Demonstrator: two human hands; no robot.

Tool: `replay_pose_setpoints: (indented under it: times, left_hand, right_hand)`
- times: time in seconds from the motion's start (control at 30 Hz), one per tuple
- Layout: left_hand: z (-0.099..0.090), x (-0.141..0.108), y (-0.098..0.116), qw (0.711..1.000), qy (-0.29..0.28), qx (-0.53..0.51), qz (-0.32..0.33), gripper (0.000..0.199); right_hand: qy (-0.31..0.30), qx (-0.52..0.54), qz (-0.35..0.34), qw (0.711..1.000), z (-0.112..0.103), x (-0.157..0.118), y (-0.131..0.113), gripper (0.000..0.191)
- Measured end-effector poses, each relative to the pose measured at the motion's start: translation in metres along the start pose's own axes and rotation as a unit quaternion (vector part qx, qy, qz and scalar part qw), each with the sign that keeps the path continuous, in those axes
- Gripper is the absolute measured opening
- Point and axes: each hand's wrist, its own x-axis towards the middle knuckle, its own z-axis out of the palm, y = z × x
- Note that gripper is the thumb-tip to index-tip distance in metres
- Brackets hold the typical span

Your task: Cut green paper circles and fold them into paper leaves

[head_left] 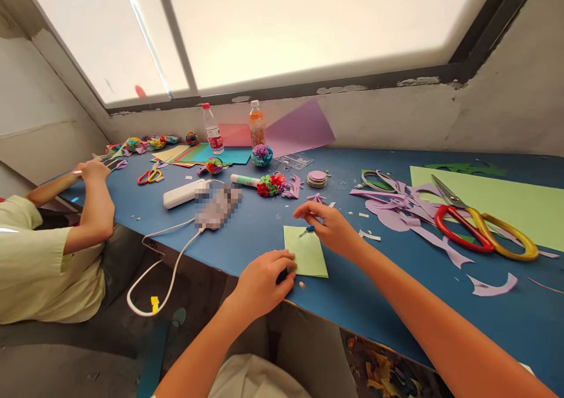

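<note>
Head view: a light-green paper square point(306, 254) lies flat on the bench point(247, 239) near its front edge, between the two hands. The left hand point(265, 280) rests at the paper's lower left side, its fingers bent and touching the margin; something dark shows beside the thumb, and whether they grip it I cannot tell. The right hand point(330, 227) is over the upper right part, fingers drawn narrow around a small blue-topped tool point(310, 228) whose thin metallic end slants down over the sheet.

The paper is matte and smooth, with straight sides and layered edges along the bottom. Just beyond it, a round stack of paper discs point(316, 179) sits near a ruffled red-and-green paper ball point(271, 184) and a glue stick point(245, 180). To the right, curling lilac scraps point(409, 204) spread beside large scissors point(467, 221) — shiny blades, one red and one yellow handle — partly over a bigger green sheet point(506, 201). To the left lie a white power bank point(185, 194) and a cable point(178, 257); two plastic bottles point(213, 130) stand toward the wall. Farther left, another person's hands point(94, 170) are at the bench.
</note>
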Motion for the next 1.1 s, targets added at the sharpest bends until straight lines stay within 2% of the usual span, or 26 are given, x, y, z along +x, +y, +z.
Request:
replay_pose_setpoints:
  times: [0.1, 0.17, 0.27, 0.37, 0.53, 0.67, 0.8, 0.93, 1.1]
  left_hand:
    - [-0.006, 0.005, 0.006, 0.999, -0.027, -0.017, -0.024, 0.018]
    - [-0.011, 0.011, 0.012, 0.998, -0.026, -0.019, -0.052, 0.022]
    - [-0.013, 0.023, 0.023, 0.997, 0.032, -0.026, -0.071, 0.030]
    - [-0.012, 0.034, 0.029, 0.995, 0.058, -0.041, -0.069, 0.027]
    - [-0.007, 0.047, 0.026, 0.991, 0.105, -0.040, -0.072, 0.016]
    - [-0.003, 0.054, 0.020, 0.989, 0.107, -0.074, -0.067, 0.016]
    - [0.002, 0.058, 0.013, 0.986, 0.130, -0.096, -0.049, 0.009]
    - [0.004, 0.057, 0.008, 0.979, 0.135, -0.148, -0.038, 0.006]
    - [0.002, 0.057, 0.007, 0.975, 0.124, -0.182, -0.043, 0.015]
  right_hand:
    - [0.008, -0.008, -0.005, 1.000, 0.001, -0.001, -0.001, 0.019]
    - [0.013, -0.013, -0.009, 1.000, 0.003, -0.002, -0.002, 0.019]
    - [0.016, -0.017, -0.017, 1.000, 0.006, -0.002, -0.002, 0.019]
    - [0.018, -0.022, -0.022, 0.999, 0.007, -0.002, -0.002, 0.021]
    - [0.028, -0.037, -0.029, 0.998, 0.006, -0.004, -0.004, 0.021]
    - [0.028, -0.042, -0.040, 0.998, 0.010, -0.005, -0.008, 0.023]
    - [0.031, -0.042, -0.048, 0.997, 0.009, -0.007, -0.015, 0.024]
    - [-0.014, -0.062, -0.101, 0.993, -0.002, -0.010, -0.024, 0.024]
    - [-0.073, -0.085, -0.141, 0.984, -0.015, -0.010, -0.031, 0.026]
